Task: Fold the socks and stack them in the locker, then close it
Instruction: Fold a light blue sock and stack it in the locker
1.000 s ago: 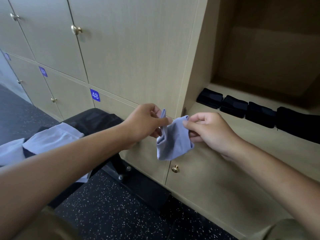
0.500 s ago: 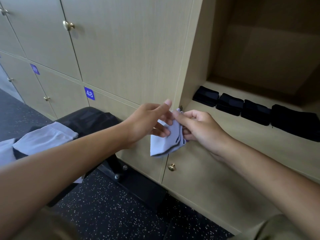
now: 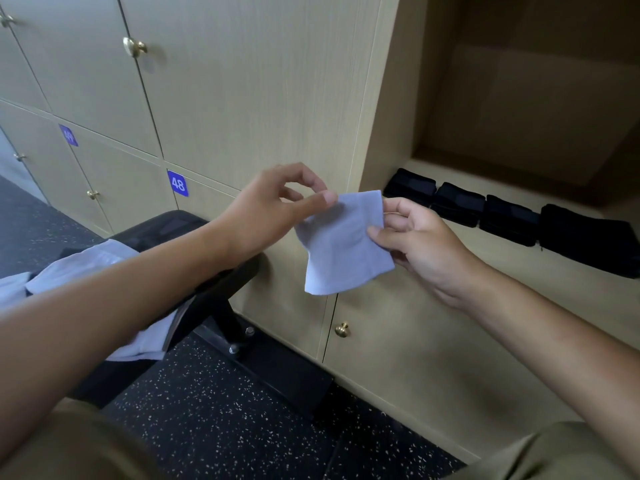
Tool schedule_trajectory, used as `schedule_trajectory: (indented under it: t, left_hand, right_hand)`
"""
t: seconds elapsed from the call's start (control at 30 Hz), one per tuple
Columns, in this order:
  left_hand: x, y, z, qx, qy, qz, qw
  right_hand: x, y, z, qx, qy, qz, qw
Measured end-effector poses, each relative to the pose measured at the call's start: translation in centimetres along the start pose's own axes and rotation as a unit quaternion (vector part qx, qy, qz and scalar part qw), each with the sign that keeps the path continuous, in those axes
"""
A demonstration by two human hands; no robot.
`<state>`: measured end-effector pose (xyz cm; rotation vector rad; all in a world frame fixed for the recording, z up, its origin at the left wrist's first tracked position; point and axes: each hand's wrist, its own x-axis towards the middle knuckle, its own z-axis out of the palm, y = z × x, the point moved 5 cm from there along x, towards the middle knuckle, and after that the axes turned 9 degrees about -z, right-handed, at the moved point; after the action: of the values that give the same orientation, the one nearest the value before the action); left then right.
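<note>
Two hands: both pinch one sock (image 3: 346, 244)
Left hand (image 3: 266, 209): thumb on its top-left corner
Right hand (image 3: 419, 237): thumb and fingers clamp its right edge

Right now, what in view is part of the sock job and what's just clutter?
Job:
- light blue sock, pinched by left hand and right hand
- folded black socks in a row in the open locker
- pale socks waiting on the black bench

Lying about:
- closed lockers, tag 48
- speckled floor
</note>
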<state>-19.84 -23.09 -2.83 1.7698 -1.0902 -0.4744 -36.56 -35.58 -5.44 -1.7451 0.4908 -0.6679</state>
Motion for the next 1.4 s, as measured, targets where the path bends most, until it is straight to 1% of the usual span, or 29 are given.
schedule_trajectory:
  t: [0.2,0.33,0.4,0.5,0.6,0.73,0.9,1.0,1.07,1.17,1.33,1.4]
  left_hand:
    - [-0.2,-0.4,0.1,0.007,-0.077,0.007,0.997]
    - [-0.6,-1.1,0.4,0.046,-0.161,-0.035,0.985]
    - [-0.8,-1.4,0.5,0.076,-0.181,-0.046,0.979]
    - [-0.5,-1.6,0.2,0.099,-0.153,-0.057,0.982]
    - [-0.3,-1.6,-0.3,0.087,-0.123,-0.075,0.986]
    - [-0.3,-1.0,-0.1,0.017,-0.105,-0.073,0.992]
    - [-0.8,-0.2,0.5,-0.116,-0.089,-0.072,0.987]
    - [-1.0,0.0,0.6,-0.148,-0.064,-0.063,0.985]
    - [-1.3,0.6,0.6,-0.137,-0.034,-0.031,0.989]
    - [-1.7,1.0,0.5,-0.088,0.009,0.015,0.996]
    - [-2.7,2.1,1.5,0.016,-0.023,0.099,0.995]
    - [-3.1,2.5,1.9,0.032,-0.03,0.132,0.99]
  right_hand:
    - [-0.2,-0.3,-0.2,0.019,-0.023,-0.016,0.999]
    - [-0.1,-0.2,-0.3,0.029,-0.03,-0.016,0.999]
    - [0.0,0.0,-0.5,0.017,-0.029,-0.013,0.999]
    - [0.1,0.3,-1.0,-0.005,-0.015,-0.005,1.0]
    - [0.2,0.4,-1.1,0.01,-0.004,0.012,1.0]
    - [0.1,0.3,-0.6,0.065,0.009,0.03,0.997]
    - [0.5,0.2,-0.8,0.162,0.043,0.052,0.984]
    - [0.8,0.2,-1.2,0.213,0.062,0.058,0.973]
    - [0.9,0.0,-1.5,0.245,0.077,0.058,0.965]
    - [0.9,-0.5,-2.0,0.314,0.092,0.057,0.943]
    - [0.8,-1.2,-2.1,0.41,0.114,0.057,0.903]
    - [0.7,-1.5,-1.9,0.438,0.127,0.056,0.888]
